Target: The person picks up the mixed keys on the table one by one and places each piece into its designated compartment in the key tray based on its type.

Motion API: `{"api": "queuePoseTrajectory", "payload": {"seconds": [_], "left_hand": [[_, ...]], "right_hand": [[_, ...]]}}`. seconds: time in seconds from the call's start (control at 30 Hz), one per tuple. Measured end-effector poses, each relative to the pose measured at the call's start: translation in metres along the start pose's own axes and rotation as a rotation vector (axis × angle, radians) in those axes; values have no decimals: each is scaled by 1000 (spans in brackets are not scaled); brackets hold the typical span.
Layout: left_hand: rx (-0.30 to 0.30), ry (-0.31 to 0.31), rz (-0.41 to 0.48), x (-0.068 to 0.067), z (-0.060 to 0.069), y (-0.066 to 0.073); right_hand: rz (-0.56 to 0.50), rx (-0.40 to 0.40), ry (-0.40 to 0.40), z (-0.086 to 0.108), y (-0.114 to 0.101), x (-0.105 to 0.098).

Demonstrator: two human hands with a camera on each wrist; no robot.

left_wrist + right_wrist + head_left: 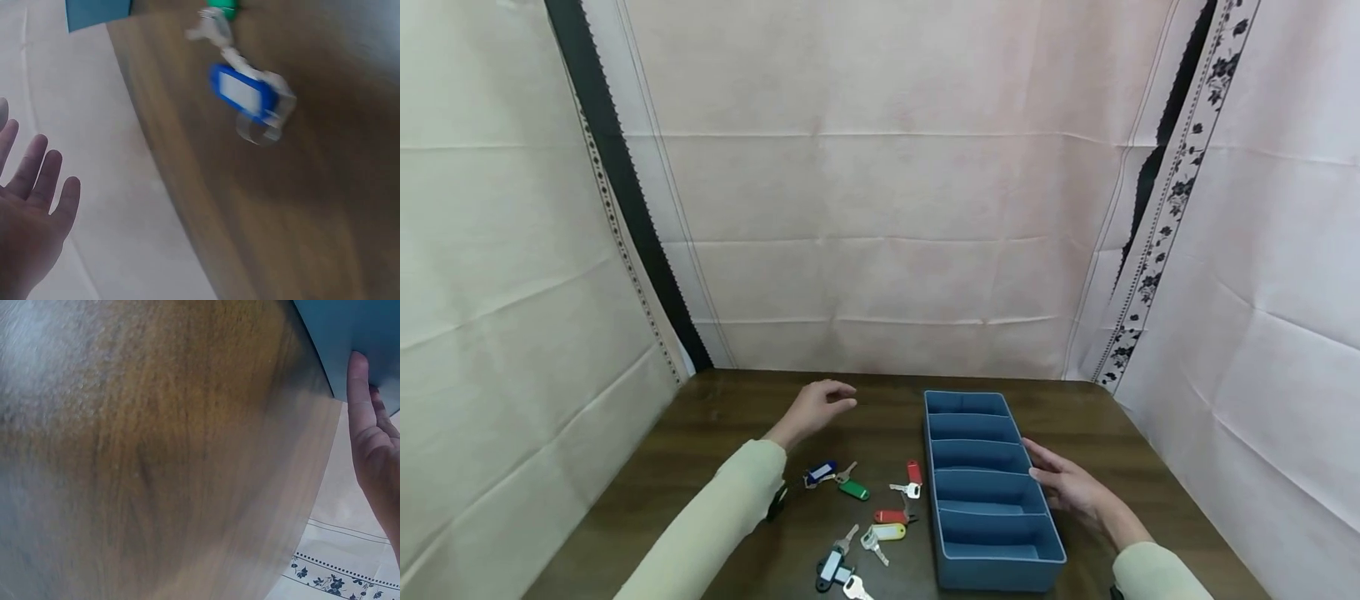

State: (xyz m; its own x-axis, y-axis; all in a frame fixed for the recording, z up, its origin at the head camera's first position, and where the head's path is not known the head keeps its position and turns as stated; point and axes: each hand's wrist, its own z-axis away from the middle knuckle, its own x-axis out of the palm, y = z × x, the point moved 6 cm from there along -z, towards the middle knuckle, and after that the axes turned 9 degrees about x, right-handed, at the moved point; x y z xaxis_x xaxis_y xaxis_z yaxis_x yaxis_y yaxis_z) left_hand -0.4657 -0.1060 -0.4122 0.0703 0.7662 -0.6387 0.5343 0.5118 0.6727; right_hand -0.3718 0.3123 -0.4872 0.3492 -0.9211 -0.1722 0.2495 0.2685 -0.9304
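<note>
A long blue divided organizer box point(996, 575) stands on the wooden table, its several compartments in one row. My right hand point(1071, 492) touches the box's right side with extended fingers, seen also in the right wrist view against the blue wall point(350, 331). My left hand point(816, 408) hovers left of the box, holding nothing, fingers loosely bent. Nearest to it lie a key with a blue tag point(822, 472) and one with a green tag point(853, 489). Closer to the box are keys with red tags point(891, 517) and a yellow tag point(889, 532). Dark-tagged keys point(830, 569) lie nearer the front.
The dark brown table point(880, 417) is enclosed by pale cloth curtains point(880, 208) at the back and both sides. A floral border point(1172, 200) runs down the right curtain. The box's far end stands near the table's back edge.
</note>
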Motion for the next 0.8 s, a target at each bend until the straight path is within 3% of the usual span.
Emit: {"api": "queuePoseTrajectory", "payload": {"seconds": [0.23, 0.43, 0.63, 0.8], "left_hand": [[-106, 7, -24, -19, 49, -34], [-184, 6, -19, -23, 84, -58], [-232, -15, -22, -16, 104, -76], [-243, -32, -10, -10, 114, -82]], "right_hand": [[-20, 12, -14, -3, 3, -1], [-11, 13, -28, -1, 1, 1], [5, -3, -57, 1, -2, 3], [40, -21, -57, 0, -5, 2]]}}
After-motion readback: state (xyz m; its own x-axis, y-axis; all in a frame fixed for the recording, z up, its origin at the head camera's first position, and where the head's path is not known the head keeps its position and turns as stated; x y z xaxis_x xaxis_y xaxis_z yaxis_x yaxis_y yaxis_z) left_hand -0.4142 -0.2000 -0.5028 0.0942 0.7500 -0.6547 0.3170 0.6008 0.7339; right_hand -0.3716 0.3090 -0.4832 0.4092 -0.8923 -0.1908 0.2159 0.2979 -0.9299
